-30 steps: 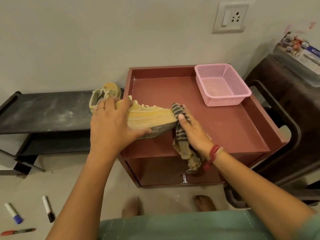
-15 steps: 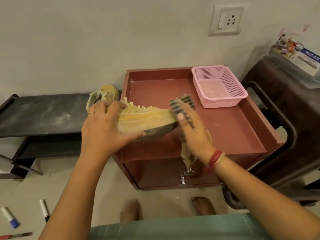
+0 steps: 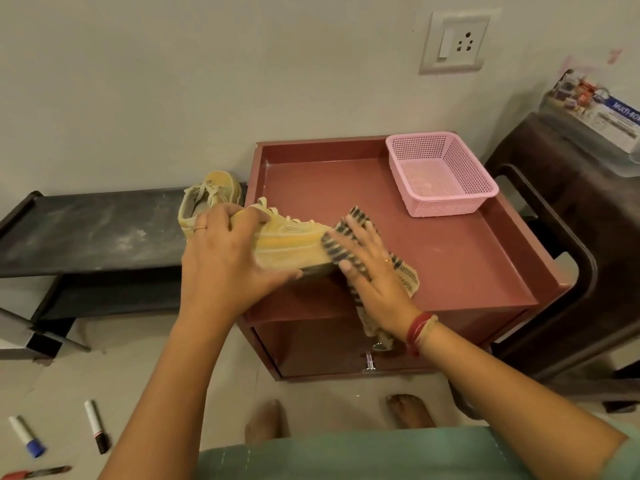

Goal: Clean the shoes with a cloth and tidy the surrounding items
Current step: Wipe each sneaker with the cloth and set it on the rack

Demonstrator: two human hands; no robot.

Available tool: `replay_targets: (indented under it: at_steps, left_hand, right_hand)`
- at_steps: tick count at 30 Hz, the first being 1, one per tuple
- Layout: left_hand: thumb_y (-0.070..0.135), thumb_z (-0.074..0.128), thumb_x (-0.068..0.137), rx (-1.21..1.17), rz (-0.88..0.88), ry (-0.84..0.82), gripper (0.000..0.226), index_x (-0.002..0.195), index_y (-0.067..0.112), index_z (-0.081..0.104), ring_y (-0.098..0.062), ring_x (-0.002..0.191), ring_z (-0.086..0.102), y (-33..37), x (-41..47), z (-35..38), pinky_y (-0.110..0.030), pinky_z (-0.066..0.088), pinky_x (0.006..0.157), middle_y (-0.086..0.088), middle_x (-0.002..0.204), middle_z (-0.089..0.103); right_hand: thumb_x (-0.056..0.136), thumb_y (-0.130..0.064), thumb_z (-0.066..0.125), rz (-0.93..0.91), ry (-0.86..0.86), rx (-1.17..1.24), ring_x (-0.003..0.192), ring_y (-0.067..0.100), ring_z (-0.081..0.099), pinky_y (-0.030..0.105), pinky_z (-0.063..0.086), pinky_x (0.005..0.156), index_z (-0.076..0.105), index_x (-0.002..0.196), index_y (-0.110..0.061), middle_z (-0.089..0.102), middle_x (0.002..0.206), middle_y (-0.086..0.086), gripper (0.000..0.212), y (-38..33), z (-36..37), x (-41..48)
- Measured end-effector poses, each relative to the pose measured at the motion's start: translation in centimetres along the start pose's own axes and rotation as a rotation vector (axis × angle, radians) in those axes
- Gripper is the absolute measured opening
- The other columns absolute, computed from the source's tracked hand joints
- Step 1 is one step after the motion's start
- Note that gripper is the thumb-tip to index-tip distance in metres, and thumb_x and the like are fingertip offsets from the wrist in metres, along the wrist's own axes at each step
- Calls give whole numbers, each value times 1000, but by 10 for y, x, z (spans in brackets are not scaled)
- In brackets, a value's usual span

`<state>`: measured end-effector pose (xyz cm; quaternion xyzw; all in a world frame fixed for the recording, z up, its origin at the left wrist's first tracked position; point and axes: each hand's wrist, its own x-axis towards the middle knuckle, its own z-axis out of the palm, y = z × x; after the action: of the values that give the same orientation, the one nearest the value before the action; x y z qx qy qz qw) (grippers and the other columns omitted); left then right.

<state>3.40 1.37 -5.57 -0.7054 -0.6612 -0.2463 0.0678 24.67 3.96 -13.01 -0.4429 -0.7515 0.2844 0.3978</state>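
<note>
Pens (image 3: 94, 426): three lie loose on the floor at lower left, apart from one another; not yet tidied, and a bare foot stepping back could roll on one.
Shelf (image 3: 86, 230): dusty black surface; a second shoe (image 3: 211, 192) sits at its right end, just beside the cabinet.
Left hand (image 3: 225, 261): clamped around the heel end of the yellow shoe (image 3: 287, 244), holding it over the cabinet's front left corner; whether the sole rests on the top I cannot tell. A slack grip under the wiping push could drop it to the floor.
Right hand (image 3: 372, 271): fingers spread flat, pressing the striped cloth (image 3: 360, 220) on the shoe's toe. The cloth's tail hangs over the front edge and might snag the drawer handle (image 3: 370, 362).
Cabinet (image 3: 450, 271): red top, pink basket (image 3: 441, 174) at its back right corner.
Change: a second ago the cloth was bunched below the toe; now it is spread over the toe, hand flatter.
</note>
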Motion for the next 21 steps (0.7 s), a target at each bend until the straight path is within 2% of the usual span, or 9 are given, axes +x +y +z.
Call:
replay_targets:
  at_steps: [2,3,6,8,11,14,17,19,21]
  left_hand:
    - [65,78,49,8,2,1,82,115,20,59,-31,110,47,1,0,0,-41,47,73,-10,117,52]
    - [66,77,49,6,-4,-4,82,115,20,59,-30,111,47,1,0,0,-41,47,73,-10,117,52]
    - [73,68,54,-4,-3,4,81,115,19,60,-30,111,47,-1,1,1,-39,46,71,-10,118,52]
    - [73,66,55,7,22,12,80,114,18,61,-31,112,47,-1,1,2,-39,46,72,-10,118,53]
    - [63,80,53,-33,-1,-83,83,122,22,58,-29,124,39,-2,2,-2,-45,43,90,-7,130,48]
    - [62,82,51,-95,32,-234,94,134,33,48,-25,136,27,-23,5,-10,-55,26,112,0,144,35]
    - [65,76,45,-267,-43,-362,101,137,49,36,-20,140,22,-47,-1,-17,-51,25,113,12,149,20]
    - [63,71,46,-405,-96,-362,94,133,53,38,-18,137,26,-56,-5,-18,-39,31,108,14,146,20]
    - [60,68,49,-481,-107,-327,82,127,56,44,-17,136,29,-60,-5,-16,-41,34,108,10,143,25]
  right_hand:
    - [92,-55,34,198,48,154,145,6,-1,41,6,120,30,129,-59,13,156,-16,37,-2,-2,6]
    - [92,-54,34,193,45,126,145,7,-3,40,4,119,30,129,-58,12,156,-15,38,-7,-1,4]
    - [95,-50,31,-93,-55,-94,146,6,-2,34,-9,117,31,139,-43,19,155,-14,45,-25,11,-9]
    - [95,-50,29,-136,-66,-113,145,3,3,31,-9,118,32,139,-41,26,153,-16,45,-23,10,-9]
    - [93,-54,29,132,128,95,142,4,18,33,10,119,37,134,-44,33,150,-12,43,-9,1,8]
    - [95,-50,36,338,157,286,124,16,50,43,37,108,55,126,-21,58,130,3,47,1,-8,19]
    - [99,-38,39,487,213,352,105,20,62,45,46,98,62,101,-26,67,105,2,26,2,-14,29]
    - [100,-33,40,462,368,336,97,18,62,38,48,91,60,95,-23,65,95,-3,23,-10,-20,35]
    - [100,-33,41,307,463,288,93,11,58,30,44,86,61,104,-16,64,96,-5,26,-33,-20,37]
